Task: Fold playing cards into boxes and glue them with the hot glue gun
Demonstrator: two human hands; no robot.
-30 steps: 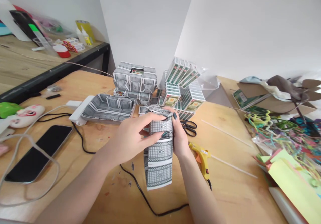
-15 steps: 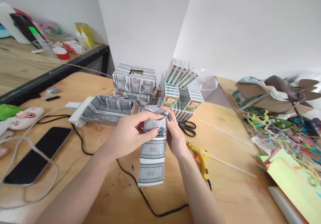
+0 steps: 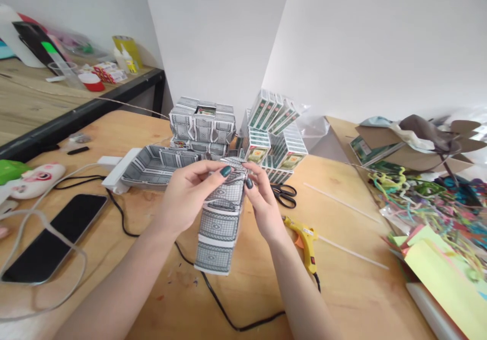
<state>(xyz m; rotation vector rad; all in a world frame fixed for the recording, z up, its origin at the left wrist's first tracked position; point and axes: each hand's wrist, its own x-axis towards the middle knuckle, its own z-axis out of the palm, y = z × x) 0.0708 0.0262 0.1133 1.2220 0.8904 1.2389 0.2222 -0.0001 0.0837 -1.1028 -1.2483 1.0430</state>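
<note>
A long strip of joined playing cards (image 3: 216,226), grey-patterned backs facing me, hangs down from both hands over the table. My left hand (image 3: 190,190) pinches its upper left part, thumb flat on the front. On the upper right edge, my right hand (image 3: 262,193) closes thumb and fingers. The far top end of the strip looks folded; its detail is hard to make out. Behind the hands lie a tray-like shape built of cards (image 3: 152,165) and a box-like stack covered in cards (image 3: 203,122).
Boxed card decks (image 3: 276,132) are stacked at the back. Black scissors (image 3: 285,195), a yellow glue gun (image 3: 307,246) and thin glue sticks (image 3: 353,252) lie right. A phone (image 3: 57,238) and cables sit left. Pipe cleaners (image 3: 422,198) and coloured paper (image 3: 445,279) crowd the right edge.
The strip's lower end has swung left and the strip now tilts. My left thumb has moved up along it, and my right thumb has come down onto its edge.
</note>
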